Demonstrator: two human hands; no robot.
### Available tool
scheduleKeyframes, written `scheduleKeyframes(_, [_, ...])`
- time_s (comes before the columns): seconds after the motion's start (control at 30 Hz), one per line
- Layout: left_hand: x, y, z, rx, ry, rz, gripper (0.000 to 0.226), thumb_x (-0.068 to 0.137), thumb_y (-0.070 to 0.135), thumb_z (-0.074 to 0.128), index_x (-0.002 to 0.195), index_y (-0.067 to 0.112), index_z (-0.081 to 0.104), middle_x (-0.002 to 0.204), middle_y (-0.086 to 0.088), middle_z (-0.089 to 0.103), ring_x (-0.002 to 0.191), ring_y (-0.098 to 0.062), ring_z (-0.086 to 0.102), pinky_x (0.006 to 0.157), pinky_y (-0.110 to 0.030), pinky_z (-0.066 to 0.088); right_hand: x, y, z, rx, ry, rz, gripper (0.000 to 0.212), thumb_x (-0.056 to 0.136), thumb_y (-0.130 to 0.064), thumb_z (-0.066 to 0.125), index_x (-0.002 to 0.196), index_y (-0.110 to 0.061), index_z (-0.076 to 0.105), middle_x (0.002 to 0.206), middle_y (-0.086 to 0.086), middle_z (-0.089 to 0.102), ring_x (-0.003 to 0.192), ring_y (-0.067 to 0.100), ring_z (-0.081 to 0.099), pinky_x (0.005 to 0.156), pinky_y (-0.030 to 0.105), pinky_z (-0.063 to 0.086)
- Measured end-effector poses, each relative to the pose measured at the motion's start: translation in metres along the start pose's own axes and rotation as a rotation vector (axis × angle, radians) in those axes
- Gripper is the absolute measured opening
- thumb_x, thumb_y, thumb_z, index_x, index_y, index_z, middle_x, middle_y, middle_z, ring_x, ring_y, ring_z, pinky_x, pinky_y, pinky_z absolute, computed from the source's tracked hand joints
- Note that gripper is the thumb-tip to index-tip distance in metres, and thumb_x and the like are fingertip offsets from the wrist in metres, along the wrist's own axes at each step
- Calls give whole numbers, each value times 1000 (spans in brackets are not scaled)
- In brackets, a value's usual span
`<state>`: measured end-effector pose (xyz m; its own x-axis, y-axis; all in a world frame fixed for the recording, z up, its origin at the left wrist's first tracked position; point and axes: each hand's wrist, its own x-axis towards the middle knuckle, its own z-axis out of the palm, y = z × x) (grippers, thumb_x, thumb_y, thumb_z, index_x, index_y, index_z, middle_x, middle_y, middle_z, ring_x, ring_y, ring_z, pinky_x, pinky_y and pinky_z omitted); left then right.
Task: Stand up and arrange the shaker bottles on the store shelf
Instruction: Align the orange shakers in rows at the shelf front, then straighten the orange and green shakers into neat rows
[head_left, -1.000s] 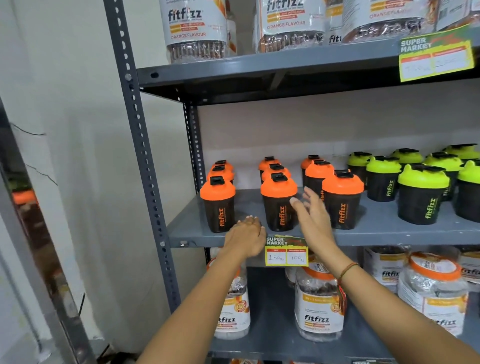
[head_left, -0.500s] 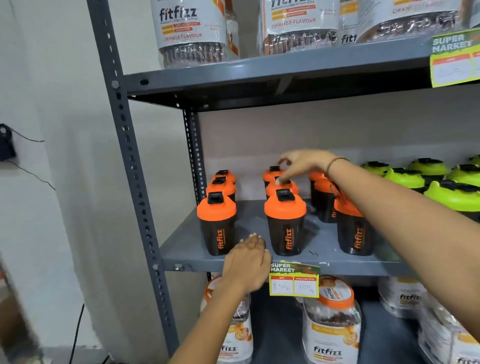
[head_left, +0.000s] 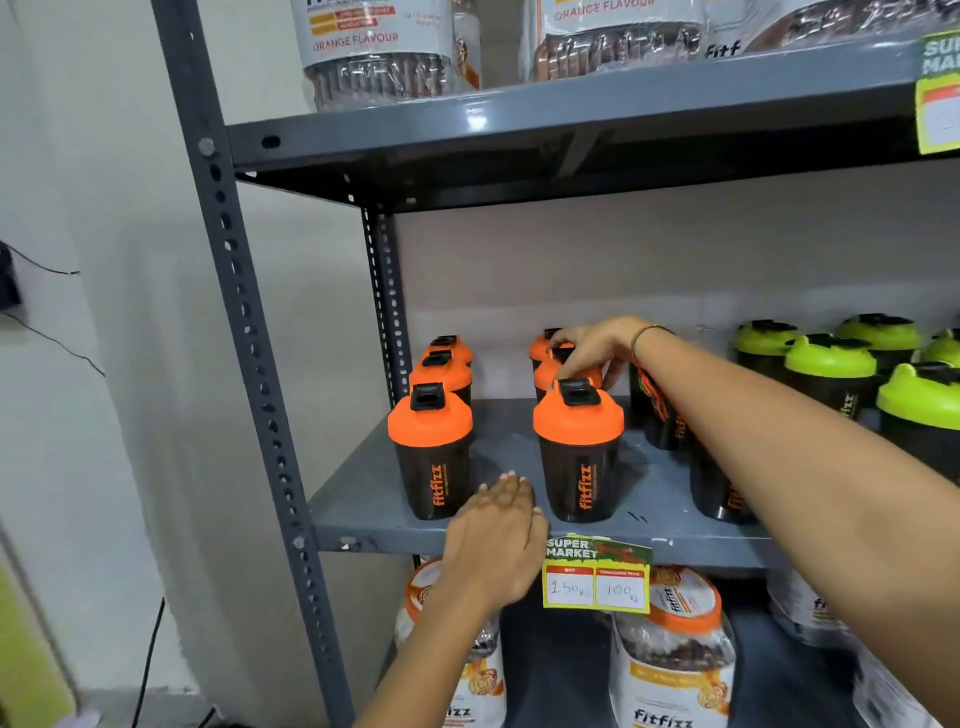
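Note:
Black shaker bottles with orange lids stand upright in rows on the grey middle shelf (head_left: 509, 532). The front left bottle (head_left: 431, 457) and the front middle bottle (head_left: 579, 457) are near the shelf's edge. My right hand (head_left: 592, 351) reaches over the middle row and its fingers close on the lid of the second orange-lidded bottle (head_left: 545, 371) behind the front one. My left hand (head_left: 493, 540) rests flat against the shelf's front edge between the two front bottles, fingers together, holding nothing. My right forearm hides part of the right-hand orange row (head_left: 670, 421).
Green-lidded shaker bottles (head_left: 831, 364) fill the shelf's right side. Large fitfizz jars (head_left: 670, 654) stand on the shelf below and on the shelf above (head_left: 379, 52). A price tag (head_left: 597, 579) hangs from the shelf's edge. The grey upright post (head_left: 249, 332) stands at the left, next to a white wall.
My right hand rose from the front row to the back of the middle row and settled on a lid. My left hand stayed at the shelf's edge. The view moved closer.

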<state>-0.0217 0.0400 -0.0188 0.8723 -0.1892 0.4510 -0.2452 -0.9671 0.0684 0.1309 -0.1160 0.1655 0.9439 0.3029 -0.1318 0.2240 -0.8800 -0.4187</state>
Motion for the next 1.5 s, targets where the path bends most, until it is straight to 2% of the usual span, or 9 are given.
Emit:
scheduleKeyframes(0.27, [-2, 0, -2, -5, 12, -2, 55, 100, 36, 20, 148, 11, 31, 156, -7, 32, 144, -15, 27, 119, -28, 13, 12, -2, 1, -63, 68, -61, 79, 84, -31, 79, 151, -23, 38, 153, 6, 37, 131, 31, 49, 100, 46, 52])
scheduleKeyframes(0.43, [-2, 0, -1, 1, 0, -5, 55, 101, 35, 20, 148, 11, 30, 156, -7, 31, 144, -15, 27, 119, -28, 12, 9, 1, 3, -21, 68, -62, 73, 83, -30, 80, 146, -27, 42, 149, 7, 39, 123, 30, 51, 97, 45, 54])
scheduleKeyframes(0.93, [-2, 3, -5, -19, -64, -38, 57, 100, 38, 18, 149, 11, 29, 157, -7, 30, 144, -16, 26, 119, -29, 11, 1, 3, 10, 2, 110, -61, 88, 84, -35, 79, 156, -28, 28, 157, 10, 36, 135, 34, 46, 99, 40, 50])
scheduleKeyframes(1.07, [1, 3, -7, -27, -81, -35, 55, 100, 35, 21, 148, 8, 31, 156, -9, 30, 145, -17, 25, 119, -30, 12, -16, 4, 0, 128, 268, -166, 98, 81, -41, 81, 159, -20, 25, 161, 11, 32, 143, 31, 38, 100, 36, 39])
scheduleKeyframes(1.17, [2, 4, -9, -34, -87, -45, 54, 100, 31, 22, 147, 6, 32, 156, -11, 31, 144, -17, 26, 119, -31, 13, -47, 6, -16, 237, 413, -246, 83, 80, -46, 80, 150, -18, 44, 151, 12, 46, 135, 26, 48, 100, 30, 43])
scheduleKeyframes(1.27, [2, 7, -11, -105, -93, -76, 49, 100, 28, 24, 141, 6, 40, 152, -14, 38, 141, -20, 33, 116, -32, 17, -88, 21, -32, 217, 726, -329, 60, 83, -46, 76, 134, -17, 62, 135, 7, 63, 121, 20, 60, 102, 31, 46])
scheduleKeyframes(1.37, [1, 10, -15, -268, -43, -176, 41, 95, 29, 26, 120, 14, 55, 130, -13, 59, 120, -29, 53, 99, -39, 38, -134, 52, -29, 333, 1034, -399, 44, 84, -50, 69, 118, -21, 70, 115, -2, 71, 103, 11, 64, 92, 22, 50])
scheduleKeyframes(1.43, [-1, 11, -18, -408, 28, -260, 43, 90, 38, 28, 115, 20, 57, 117, -11, 66, 106, -31, 59, 84, -40, 44, -157, 78, -14, 429, 1085, -381, 46, 84, -56, 65, 117, -24, 70, 113, -6, 71, 103, 9, 64, 92, 22, 49])
scheduleKeyframes(1.5, [0, 14, -23, -508, 20, -312, 54, 82, 53, 34, 126, 28, 54, 122, -6, 65, 108, -29, 59, 83, -39, 45, -168, 105, 10, 481, 1092, -311, 54, 84, -60, 62, 122, -22, 67, 119, -2, 69, 110, 15, 64, 98, 32, 49])
